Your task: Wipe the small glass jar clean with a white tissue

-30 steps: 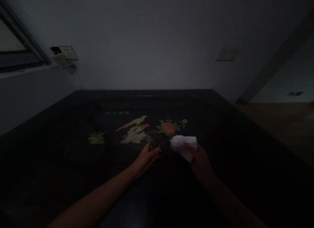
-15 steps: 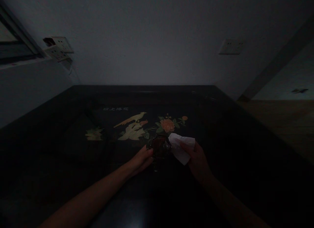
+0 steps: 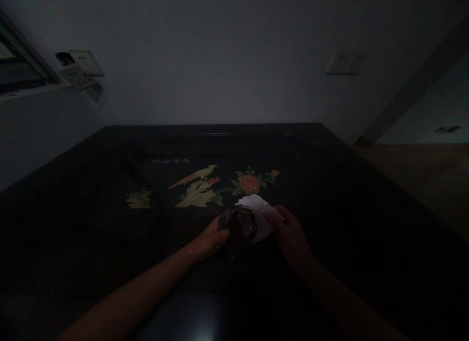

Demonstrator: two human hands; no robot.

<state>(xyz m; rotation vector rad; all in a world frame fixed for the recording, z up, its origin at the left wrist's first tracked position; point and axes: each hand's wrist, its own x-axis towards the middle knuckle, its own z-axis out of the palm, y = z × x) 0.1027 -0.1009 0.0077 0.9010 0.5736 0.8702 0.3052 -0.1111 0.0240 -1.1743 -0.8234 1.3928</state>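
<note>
In dim light, my left hand (image 3: 211,239) is closed on the left side of a dark, shiny, glass-like vessel (image 3: 240,223); its exact kind is hard to make out. My right hand (image 3: 291,232) pinches a white tissue (image 3: 258,211) between thumb and fingers. The tissue lies against the right and far side of the vessel, partly behind it. Both hands are above a glossy black table (image 3: 205,292).
Bird-and-flower decoration (image 3: 220,187) and pale lettering mark the tabletop. A light wall (image 3: 212,62) stands at its far edge, with a socket (image 3: 345,62) at right and several sockets at left. Wooden floor (image 3: 421,172) shows on the right.
The tissue has moved left, from beside the vessel to against and partly behind it. My right hand has shifted slightly left, and the vessel looks turned in my left hand.
</note>
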